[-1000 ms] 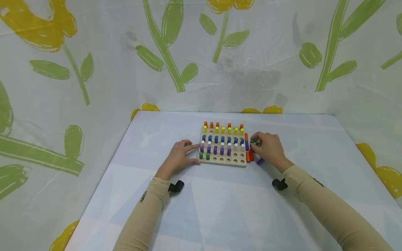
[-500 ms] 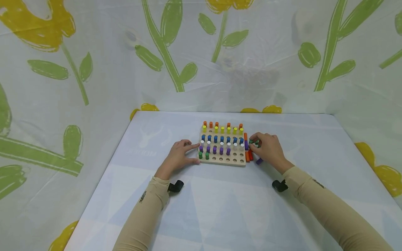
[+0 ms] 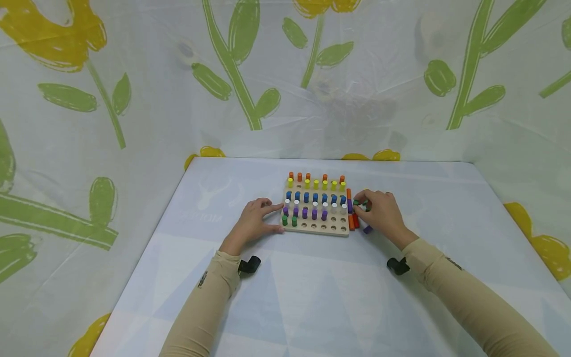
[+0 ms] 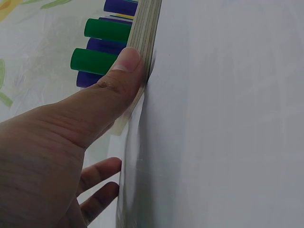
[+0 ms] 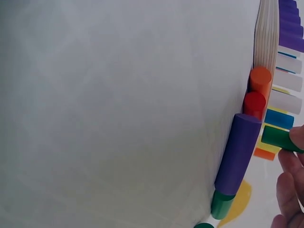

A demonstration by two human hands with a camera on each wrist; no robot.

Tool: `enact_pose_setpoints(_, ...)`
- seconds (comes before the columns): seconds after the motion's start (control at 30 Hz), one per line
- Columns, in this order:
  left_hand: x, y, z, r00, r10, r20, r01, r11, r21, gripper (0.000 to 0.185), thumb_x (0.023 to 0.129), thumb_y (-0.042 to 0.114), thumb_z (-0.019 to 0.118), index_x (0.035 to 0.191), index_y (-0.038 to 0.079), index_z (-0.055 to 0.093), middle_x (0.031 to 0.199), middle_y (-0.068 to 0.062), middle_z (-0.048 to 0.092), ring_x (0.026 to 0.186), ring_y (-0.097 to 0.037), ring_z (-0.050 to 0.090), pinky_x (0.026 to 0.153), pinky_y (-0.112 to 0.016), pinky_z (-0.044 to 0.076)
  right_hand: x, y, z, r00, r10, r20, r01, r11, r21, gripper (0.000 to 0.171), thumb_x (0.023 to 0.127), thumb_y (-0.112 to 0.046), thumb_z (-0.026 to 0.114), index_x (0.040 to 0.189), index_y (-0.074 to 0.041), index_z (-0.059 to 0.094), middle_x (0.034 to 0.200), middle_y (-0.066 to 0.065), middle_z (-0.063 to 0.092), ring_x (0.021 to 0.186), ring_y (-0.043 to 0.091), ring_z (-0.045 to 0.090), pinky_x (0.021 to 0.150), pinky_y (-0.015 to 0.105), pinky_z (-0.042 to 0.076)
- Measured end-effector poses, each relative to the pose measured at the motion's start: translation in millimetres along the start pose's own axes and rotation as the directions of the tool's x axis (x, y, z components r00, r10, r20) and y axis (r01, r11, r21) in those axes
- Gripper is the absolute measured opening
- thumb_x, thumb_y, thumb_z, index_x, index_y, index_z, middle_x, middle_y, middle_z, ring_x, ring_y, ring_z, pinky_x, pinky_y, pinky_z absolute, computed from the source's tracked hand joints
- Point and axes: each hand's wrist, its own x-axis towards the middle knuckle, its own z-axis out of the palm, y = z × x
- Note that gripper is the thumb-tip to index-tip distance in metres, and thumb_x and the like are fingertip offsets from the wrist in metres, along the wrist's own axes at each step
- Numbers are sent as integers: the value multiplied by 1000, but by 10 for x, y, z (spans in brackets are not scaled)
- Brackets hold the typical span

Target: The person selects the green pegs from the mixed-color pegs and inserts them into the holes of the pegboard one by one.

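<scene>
A wooden pegboard (image 3: pixel 343 234) lies in the middle of the table with rows of orange, yellow, blue, white, purple and green pegs standing in it. My left hand (image 3: pixel 256 221) rests against its left edge, thumb (image 4: pixel 121 71) pressed on the board's side (image 4: pixel 145 42) beside two green pegs (image 4: pixel 92 61). My right hand (image 3: pixel 379 212) sits just right of the board and pinches a green peg (image 5: pixel 278 138) in its fingertips. Loose pegs lie on the table by it: an orange one (image 5: pixel 260 80), a red one (image 5: pixel 254 103), a long purple one (image 5: pixel 237 154) and another green one (image 5: pixel 221 204).
The table (image 3: pixel 312 292) wears a pale cloth; its far edge runs just behind the board. Floral sheeting (image 3: pixel 134 89) hangs as a wall behind and at both sides. Several holes in the board's front row stand unfilled.
My right hand has shifted very slightly with the green peg in its fingers. The left hand and the board have stayed put.
</scene>
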Motion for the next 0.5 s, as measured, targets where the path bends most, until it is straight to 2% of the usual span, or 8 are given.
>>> enact_pose_setpoints(0.27,1,-2,-1,1000,6,4,-6,1000,-2,81,81,54,81,152,29,49,149,-12,43,139,-38,34,119,-51,27,-38,-5,-8,999,-28,-15,28,1000,5,23,91,-23,76,108,-8,72,92,5,74,82,24,59,84,47,40)
enact_pose_setpoints(0.5,-8,5,-10,1000,-2,9,2,1000,-7,81,81,54,81,152,30,49,149,-12,43,139,-37,34,119,-50,27,-71,-42,-3,999,-36,-16,37,999,17,23,90,-23,78,106,-8,73,94,6,74,84,24,60,87,50,42)
